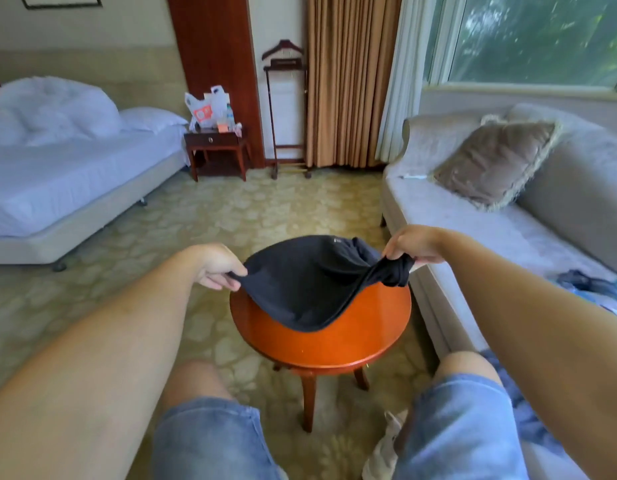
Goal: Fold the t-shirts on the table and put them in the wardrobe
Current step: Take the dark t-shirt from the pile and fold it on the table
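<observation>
The dark t-shirt [307, 285] is stretched btw your hands, its middle sagging onto the small round worktop [321, 348] and its far part draped over the back rim. Your left hand [217, 265] only pinches a thin bit of edge, while your right hand [412, 245] is closed round a bunched wad of cloth. Risks, imo: the left pinch is slim, so a tug could pull the edge free and drop that side to the carpet [231, 216]. The right-side wad could go down twisted w/ creases folded in, and the worktop looks narrower than the shirt laid flat, so overhang may drag it off.
</observation>
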`<move>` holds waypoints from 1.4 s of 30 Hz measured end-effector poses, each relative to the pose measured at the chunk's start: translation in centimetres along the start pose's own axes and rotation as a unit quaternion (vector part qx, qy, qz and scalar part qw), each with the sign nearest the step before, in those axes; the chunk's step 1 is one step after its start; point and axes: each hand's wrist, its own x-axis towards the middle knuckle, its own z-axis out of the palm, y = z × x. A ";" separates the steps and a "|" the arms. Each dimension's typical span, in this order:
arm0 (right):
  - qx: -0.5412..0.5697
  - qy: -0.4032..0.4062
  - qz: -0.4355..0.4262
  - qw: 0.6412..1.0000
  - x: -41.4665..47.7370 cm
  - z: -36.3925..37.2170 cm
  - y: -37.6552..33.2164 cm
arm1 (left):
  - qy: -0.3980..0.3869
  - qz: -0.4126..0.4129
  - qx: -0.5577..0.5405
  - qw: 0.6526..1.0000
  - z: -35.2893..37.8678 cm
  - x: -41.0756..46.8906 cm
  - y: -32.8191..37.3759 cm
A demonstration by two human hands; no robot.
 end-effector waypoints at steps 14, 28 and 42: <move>-0.293 -0.004 0.060 0.954 14.8 8.9 6.7 | 0.011 0.067 0.220 0.973 9.6 13.2 -1.1; -0.325 0.111 -0.037 0.938 20.4 18.0 11.8 | 0.147 0.121 0.285 0.940 18.1 21.6 -4.3; -0.281 0.146 -0.030 0.948 11.4 19.5 15.6 | 0.114 0.119 0.285 0.944 21.7 13.0 -5.0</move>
